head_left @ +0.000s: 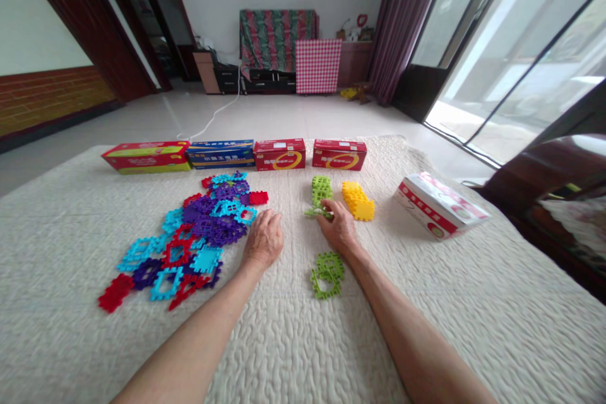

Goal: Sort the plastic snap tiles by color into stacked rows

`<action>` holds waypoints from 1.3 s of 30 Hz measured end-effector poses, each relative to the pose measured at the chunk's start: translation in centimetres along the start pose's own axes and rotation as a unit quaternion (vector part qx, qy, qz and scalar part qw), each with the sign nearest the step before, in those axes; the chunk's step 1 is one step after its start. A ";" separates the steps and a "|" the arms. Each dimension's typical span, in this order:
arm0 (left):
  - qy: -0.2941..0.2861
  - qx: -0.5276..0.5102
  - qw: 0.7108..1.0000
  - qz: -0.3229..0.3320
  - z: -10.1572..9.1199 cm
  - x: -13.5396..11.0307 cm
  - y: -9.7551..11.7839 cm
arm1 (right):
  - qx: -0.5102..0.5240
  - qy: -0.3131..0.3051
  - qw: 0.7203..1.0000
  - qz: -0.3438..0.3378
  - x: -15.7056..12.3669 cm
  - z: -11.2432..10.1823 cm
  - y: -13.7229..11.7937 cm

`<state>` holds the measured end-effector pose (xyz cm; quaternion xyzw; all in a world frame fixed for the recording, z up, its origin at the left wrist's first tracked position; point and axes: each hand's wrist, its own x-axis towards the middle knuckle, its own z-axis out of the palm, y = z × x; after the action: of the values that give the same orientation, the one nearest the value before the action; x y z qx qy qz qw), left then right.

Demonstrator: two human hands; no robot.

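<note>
My right hand (339, 227) pinches a green interlocking plastic tile (318, 211) just in front of a row of stacked green tiles (322, 187). Closer to me, below that hand, lie several loose green tiles (326, 274). To its right is a leaning row of yellow tiles (358, 201). My left hand (265, 238) rests on the quilted cover, palm down, fingers loosely bent and nothing visible in it. Just left of it spreads a heap of purple tiles (220, 227), mixed with blue tiles (207, 259) and red tiles (116, 292).
Along the far edge of the quilted cover (284, 341) stand a red-and-green box (151, 158), a blue box (221, 154) and two red boxes (280, 154). A white-and-red box (440, 205) sits at the right. Beyond is the tiled floor (284, 117).
</note>
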<state>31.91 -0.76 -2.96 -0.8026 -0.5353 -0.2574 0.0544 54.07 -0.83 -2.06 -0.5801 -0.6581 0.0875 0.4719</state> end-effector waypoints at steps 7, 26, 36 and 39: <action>-0.001 0.000 1.000 -0.001 -0.1 -0.1 0.0 | -0.025 -0.010 0.999 -0.031 0.0 -0.4 0.3; -0.015 -0.016 1.000 -0.010 -0.6 0.0 0.3 | 0.142 -0.021 0.985 0.093 -0.2 -2.3 -1.5; -0.009 -0.014 1.000 -0.019 -0.4 0.0 0.5 | -0.062 -0.287 0.956 -0.004 -3.6 -8.7 -3.8; -0.008 -0.016 1.000 -0.021 -0.4 -0.1 0.5 | -0.082 -0.295 0.952 -0.022 -4.3 -8.5 -4.5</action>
<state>32.20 -1.19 -2.51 -0.7941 -0.5481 -0.2607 0.0324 56.62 -9.55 3.26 -0.5507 -0.7853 0.1900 0.2097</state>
